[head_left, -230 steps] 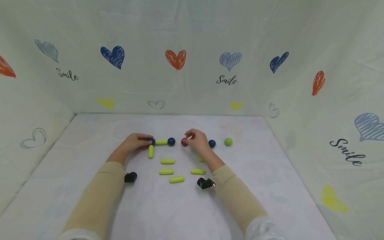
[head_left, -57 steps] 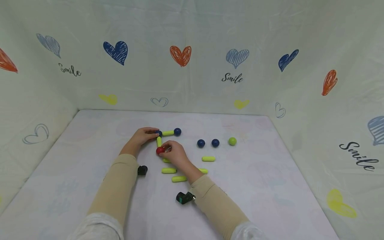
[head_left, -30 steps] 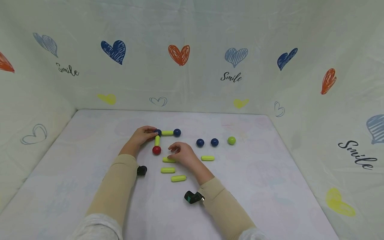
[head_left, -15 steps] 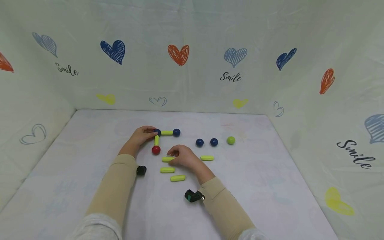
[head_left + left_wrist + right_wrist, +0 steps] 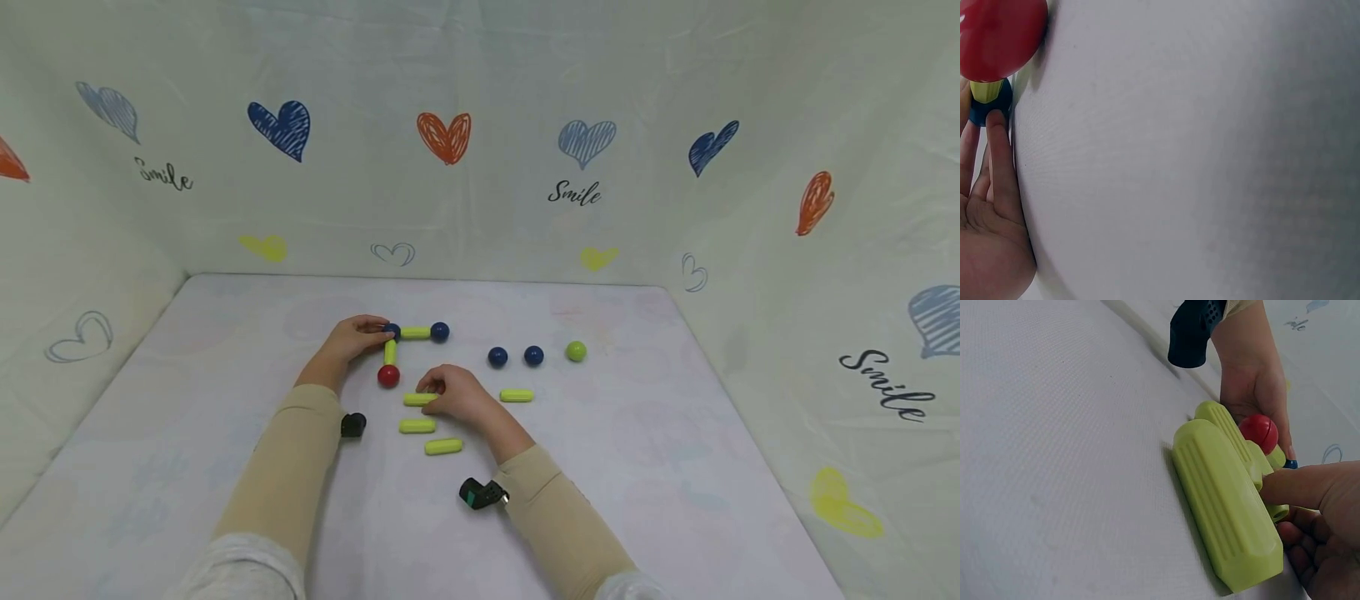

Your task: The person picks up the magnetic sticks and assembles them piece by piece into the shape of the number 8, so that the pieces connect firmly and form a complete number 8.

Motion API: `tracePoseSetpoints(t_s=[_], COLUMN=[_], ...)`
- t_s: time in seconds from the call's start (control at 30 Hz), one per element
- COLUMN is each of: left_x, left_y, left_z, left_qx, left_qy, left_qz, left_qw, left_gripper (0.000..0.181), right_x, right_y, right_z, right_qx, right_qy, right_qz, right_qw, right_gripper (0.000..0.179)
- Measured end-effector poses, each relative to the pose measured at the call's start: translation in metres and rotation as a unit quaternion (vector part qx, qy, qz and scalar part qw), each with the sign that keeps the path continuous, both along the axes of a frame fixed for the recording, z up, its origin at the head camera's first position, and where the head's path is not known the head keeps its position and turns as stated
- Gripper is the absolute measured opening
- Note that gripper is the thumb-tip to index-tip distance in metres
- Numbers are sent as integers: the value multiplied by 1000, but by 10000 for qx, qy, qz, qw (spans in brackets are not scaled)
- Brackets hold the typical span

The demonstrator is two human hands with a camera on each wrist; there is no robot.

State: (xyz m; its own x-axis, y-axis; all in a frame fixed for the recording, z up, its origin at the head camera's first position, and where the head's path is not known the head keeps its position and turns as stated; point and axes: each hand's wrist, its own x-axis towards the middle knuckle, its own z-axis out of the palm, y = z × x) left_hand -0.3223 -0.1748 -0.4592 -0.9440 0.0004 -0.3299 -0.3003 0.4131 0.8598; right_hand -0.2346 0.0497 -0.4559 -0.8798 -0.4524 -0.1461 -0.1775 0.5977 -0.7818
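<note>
My left hand [image 5: 351, 340] pinches a blue ball [image 5: 392, 331] at the corner of an L-shaped piece. From that ball, one yellow-green rod [image 5: 415, 332] runs right to another blue ball [image 5: 440, 332]. A second rod [image 5: 390, 353] runs toward me and ends in a red ball [image 5: 388, 377]. My right hand [image 5: 463, 394] pinches the right end of a loose yellow-green rod [image 5: 417, 399] lying on the table. In the right wrist view, the thumb [image 5: 1300, 485] presses against that rod, partly behind nearer rods. The left wrist view shows fingertips on the blue ball [image 5: 1002, 100].
Loose rods lie nearer me, one [image 5: 417, 426] above another [image 5: 443, 447]. A further rod [image 5: 517, 396] sits right of my right hand. Two blue balls [image 5: 497, 357] and a green ball [image 5: 576, 351] stand to the right. Wrist cameras [image 5: 480, 493] hang below both forearms.
My right hand brought the red ball to the near end of the L-shaped piece, released it, and moved right onto the loose rod. The left hand keeps the corner ball, shifted slightly farther away.
</note>
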Motion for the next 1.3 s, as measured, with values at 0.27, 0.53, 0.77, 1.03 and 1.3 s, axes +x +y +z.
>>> tracePoseSetpoints(t_s=[0.27,0.53,0.77,1.03,1.3], left_x=[9,5,6,6,5], left_y=[1,1,1,2,2], left_z=[3,-2,-1,-1,-1], left_qx=[127,27,74,44,-19], left_qy=[144,155,201,235,298], left_qz=[39,-18,-11,-14,-42], left_qw=[9998,9999,9998,9997,9995], left_gripper=[51,52,50,50,49], right_x=[1,0,-5,-10,-18], right_y=[0,2,1,-1,-1], right_z=[-1,4,10,15,12], right_qx=[-67,-127,-216,-170,-140], right_qy=[-15,-181,-316,-224,-83], right_qz=[-2,-81,-183,-150,-174], right_qw=[10000,9997,9991,9995,9997], right_gripper=[21,21,23,23,22])
